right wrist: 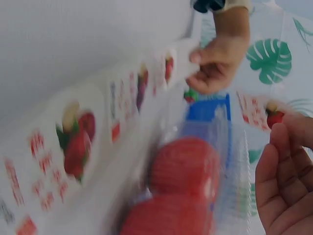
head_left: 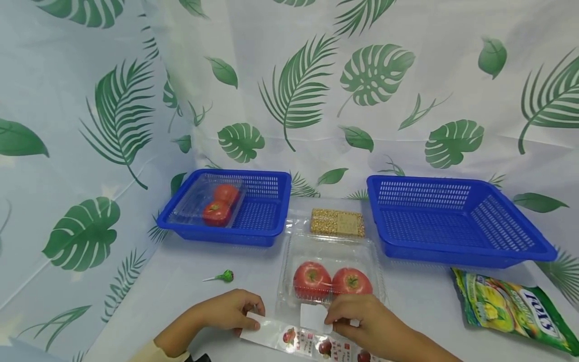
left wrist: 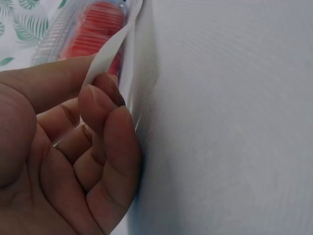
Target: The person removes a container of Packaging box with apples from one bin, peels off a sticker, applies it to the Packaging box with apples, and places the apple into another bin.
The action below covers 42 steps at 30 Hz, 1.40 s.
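My left hand (head_left: 226, 310) pinches the blank end of a strip of fruit stickers (head_left: 274, 334) between thumb and fingers. In the right wrist view, the strip's printed fruit pictures and red lettering show. A single peeled sticker (head_left: 312, 318) is pinched in my right hand (head_left: 373, 322), its white back showing in the head view and its printed face (right wrist: 254, 111) in the right wrist view. Just behind both hands stands a clear plastic box (head_left: 332, 245) holding two red tomatoes (head_left: 312, 279). The sticker overlaps the box's near edge in the head view.
A blue basket (head_left: 235, 236) at back left holds another clear box with two tomatoes. Another blue basket (head_left: 452, 257) stands at back right. Behind the box lies a pack of yellow kernels (head_left: 336, 222). A green lollipop (head_left: 226, 276) lies left, a green snack bag (head_left: 515, 309) right.
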Motion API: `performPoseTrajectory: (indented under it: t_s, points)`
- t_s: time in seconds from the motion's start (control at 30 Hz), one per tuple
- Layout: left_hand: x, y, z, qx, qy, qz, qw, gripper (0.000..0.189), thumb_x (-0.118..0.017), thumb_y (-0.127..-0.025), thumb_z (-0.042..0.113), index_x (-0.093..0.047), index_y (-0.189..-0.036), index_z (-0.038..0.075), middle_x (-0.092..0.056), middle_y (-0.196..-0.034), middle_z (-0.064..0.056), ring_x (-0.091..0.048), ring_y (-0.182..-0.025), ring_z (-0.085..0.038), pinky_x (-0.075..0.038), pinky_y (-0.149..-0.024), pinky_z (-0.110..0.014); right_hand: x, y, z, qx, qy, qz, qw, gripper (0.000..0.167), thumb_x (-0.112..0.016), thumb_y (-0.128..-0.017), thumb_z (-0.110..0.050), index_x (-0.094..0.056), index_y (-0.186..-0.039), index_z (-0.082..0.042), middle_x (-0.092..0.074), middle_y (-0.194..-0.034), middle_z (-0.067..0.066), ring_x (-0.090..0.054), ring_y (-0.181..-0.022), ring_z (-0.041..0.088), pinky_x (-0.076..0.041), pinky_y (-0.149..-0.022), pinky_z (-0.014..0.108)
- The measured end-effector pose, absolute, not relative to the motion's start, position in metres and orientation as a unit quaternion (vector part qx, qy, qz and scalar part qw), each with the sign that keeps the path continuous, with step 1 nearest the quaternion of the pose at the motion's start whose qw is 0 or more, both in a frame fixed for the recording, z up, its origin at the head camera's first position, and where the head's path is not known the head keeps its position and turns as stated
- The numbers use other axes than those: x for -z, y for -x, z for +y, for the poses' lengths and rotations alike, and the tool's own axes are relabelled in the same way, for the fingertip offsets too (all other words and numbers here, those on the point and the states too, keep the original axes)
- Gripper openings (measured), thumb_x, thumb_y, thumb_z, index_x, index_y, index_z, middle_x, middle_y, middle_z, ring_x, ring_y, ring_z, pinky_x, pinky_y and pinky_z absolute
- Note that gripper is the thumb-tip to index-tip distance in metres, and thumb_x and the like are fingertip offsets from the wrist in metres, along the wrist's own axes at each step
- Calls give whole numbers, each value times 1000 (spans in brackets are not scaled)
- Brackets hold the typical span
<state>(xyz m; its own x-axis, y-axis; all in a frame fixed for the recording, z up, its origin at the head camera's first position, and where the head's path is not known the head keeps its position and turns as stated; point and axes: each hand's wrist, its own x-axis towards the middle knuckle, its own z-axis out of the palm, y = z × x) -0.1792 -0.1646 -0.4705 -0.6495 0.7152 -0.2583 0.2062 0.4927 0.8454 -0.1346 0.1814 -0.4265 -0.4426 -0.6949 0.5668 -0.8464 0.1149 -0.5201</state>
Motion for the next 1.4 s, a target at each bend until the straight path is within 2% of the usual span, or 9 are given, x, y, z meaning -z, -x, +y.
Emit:
performPoseTrajectory:
  t_s: [0.27, 0.33, 0.5, 0.6, 0.77, 0.9, 1.0, 1.2, 1.4]
  points:
    - [462, 172, -159, -365, -276, 837, 302, 15, -77, -84, 18, -71, -95, 25, -52, -57, 6, -47, -44, -6, -36, -43, -19, 413, 143, 196, -399, -478, -766, 160, 37, -81, -69, 9, -73, -92, -18, -56, -96, -5, -55, -79, 8, -47, -61, 12]
    - [462, 171, -159, -353, -281, 842, 296, 15, -78, -83, 20, -71, -95, 25, -52, -57, 6, -46, -45, -5, -36, -44, -19, 406, 145, 198, -392, -461, -779, 164, 35, -81, -71, 6, -74, -93, -20, -57, -100, -5, -56, -82, 9, -48, -63, 13]
    - [457, 175, -163, -317, -304, 861, 256, 14, -75, -86, 30, -72, -98, 25, -57, -66, 12, -50, -55, -3, -43, -50, -21, 389, 150, 203, -378, -415, -815, 144, 37, -79, -76, 3, -72, -97, -26, -64, -104, -10, -60, -91, 11, -53, -70, 22]
    - [450, 181, -167, -297, -311, 879, 207, 17, -71, -89, 32, -72, -102, 20, -59, -73, 15, -53, -61, -1, -48, -58, -23, 381, 156, 205, -384, -396, -825, 119, 37, -76, -79, 4, -71, -100, -26, -66, -99, -13, -62, -89, 10, -54, -72, 25]
    - [447, 196, -162, -345, -294, 880, 138, 28, -66, -93, 33, -69, -109, 11, -62, -82, 12, -59, -71, -6, -51, -63, -26, 378, 170, 205, -428, -381, -817, 69, 30, -68, -85, 9, -72, -101, -17, -70, -94, -7, -67, -85, 12, -57, -74, 30]
    - [456, 210, -145, -475, -214, 838, 160, 49, -63, -95, 39, -57, -126, 2, -66, -99, -1, -65, -86, -18, -56, -68, -33, 381, 181, 204, -450, -340, -825, 33, 21, -67, -87, 5, -72, -100, -11, -70, -92, -3, -67, -80, 12, -58, -67, 30]
    - [466, 220, -133, -567, -132, 791, 190, 60, -62, -95, 40, -48, -135, -3, -66, -107, -11, -67, -89, -26, -58, -69, -39, 383, 189, 202, -457, -306, -835, 0, 16, -68, -90, -1, -72, -102, -11, -70, -93, -2, -67, -79, 13, -58, -64, 31]
    - [473, 229, -115, -635, -75, 742, 205, 66, -61, -96, 40, -43, -137, -10, -64, -107, -15, -67, -87, -25, -59, -70, -42, 387, 203, 201, -466, -268, -842, -44, 17, -66, -92, -5, -70, -108, -9, -67, -95, 4, -67, -80, 18, -58, -63, 33]
    - [468, 235, -104, -648, -71, 719, 241, 74, -64, -93, 41, -37, -143, -6, -60, -107, -14, -63, -82, -19, -58, -71, -39, 390, 215, 203, -448, -244, -859, -46, 19, -68, -91, -5, -68, -109, -7, -67, -92, 3, -65, -82, 20, -58, -66, 31]
